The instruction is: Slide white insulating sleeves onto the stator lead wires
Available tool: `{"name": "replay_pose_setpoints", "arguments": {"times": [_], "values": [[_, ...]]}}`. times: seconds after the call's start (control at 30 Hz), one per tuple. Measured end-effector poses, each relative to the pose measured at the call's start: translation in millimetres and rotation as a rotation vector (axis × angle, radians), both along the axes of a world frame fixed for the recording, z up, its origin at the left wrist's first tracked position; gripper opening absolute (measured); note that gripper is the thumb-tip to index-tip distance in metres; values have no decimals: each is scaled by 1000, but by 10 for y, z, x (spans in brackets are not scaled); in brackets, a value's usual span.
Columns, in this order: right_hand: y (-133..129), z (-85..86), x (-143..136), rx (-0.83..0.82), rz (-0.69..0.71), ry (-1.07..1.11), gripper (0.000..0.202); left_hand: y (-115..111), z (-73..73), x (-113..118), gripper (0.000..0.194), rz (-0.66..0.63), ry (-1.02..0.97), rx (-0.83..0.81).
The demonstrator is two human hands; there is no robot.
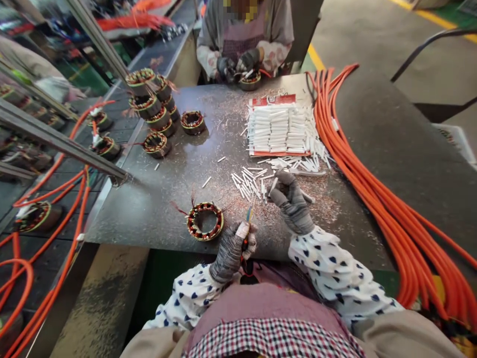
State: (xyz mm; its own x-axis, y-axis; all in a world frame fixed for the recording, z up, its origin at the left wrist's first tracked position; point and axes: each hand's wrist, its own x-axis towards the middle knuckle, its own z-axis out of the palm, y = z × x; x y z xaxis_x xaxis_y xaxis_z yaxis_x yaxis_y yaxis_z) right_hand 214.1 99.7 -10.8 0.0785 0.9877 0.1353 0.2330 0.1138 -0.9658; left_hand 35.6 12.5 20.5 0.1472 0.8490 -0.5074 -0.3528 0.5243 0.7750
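Observation:
My left hand [233,248], in a grey glove with bare fingertips, is closed around an orange cable end [245,244] near the table's front edge. Thin wires, one of them blue, stick up out of that grip. To the right, my gloved right hand [292,201] has its fingers curled in, with a short white tube [274,184] between thumb and fingers. Loose white tubes [248,183] lie scattered just left of my right hand. A wound stator ring [205,221] with red and yellow-green windings rests on the table, left of my left hand.
Bundled white tubes [279,129] lie on red packaging in the middle. Thick orange cables [357,174] run down the right side. Stacked stators [145,107] stand at the back left beside a metal post [100,40]. Across the table, a person's gloved hands [248,60] work on another stator.

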Motion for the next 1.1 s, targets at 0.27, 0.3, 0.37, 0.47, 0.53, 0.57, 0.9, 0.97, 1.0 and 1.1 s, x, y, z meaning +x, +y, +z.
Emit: {"name": "replay_pose_setpoints", "arguments": {"times": [0.27,0.3,0.37,0.47,0.53,0.57,0.9,0.97,1.0,1.1], "values": [[-226,371,-170,-139,-75,708,55,-14,112,130,55,-19,256,15],[-224,392,-162,-138,-73,714,53,-12,124,137,54,-18,264,19],[-228,422,-151,-134,-79,744,53,-9,139,141,53,-17,273,25],[-241,464,-157,-140,-104,772,56,-10,126,143,50,-13,285,34],[-240,501,-166,-143,-133,758,59,-14,102,148,49,-4,289,47],[-234,524,-167,-144,-150,749,60,-17,91,151,49,2,289,55],[-530,413,-98,43,88,474,51,-23,58,127,60,104,182,79],[-687,279,-137,203,88,423,43,2,18,110,64,113,97,21],[-743,226,-155,253,53,410,39,13,1,103,65,108,58,-9],[-774,172,-174,154,-121,456,42,25,-10,107,65,45,27,-32]]}}
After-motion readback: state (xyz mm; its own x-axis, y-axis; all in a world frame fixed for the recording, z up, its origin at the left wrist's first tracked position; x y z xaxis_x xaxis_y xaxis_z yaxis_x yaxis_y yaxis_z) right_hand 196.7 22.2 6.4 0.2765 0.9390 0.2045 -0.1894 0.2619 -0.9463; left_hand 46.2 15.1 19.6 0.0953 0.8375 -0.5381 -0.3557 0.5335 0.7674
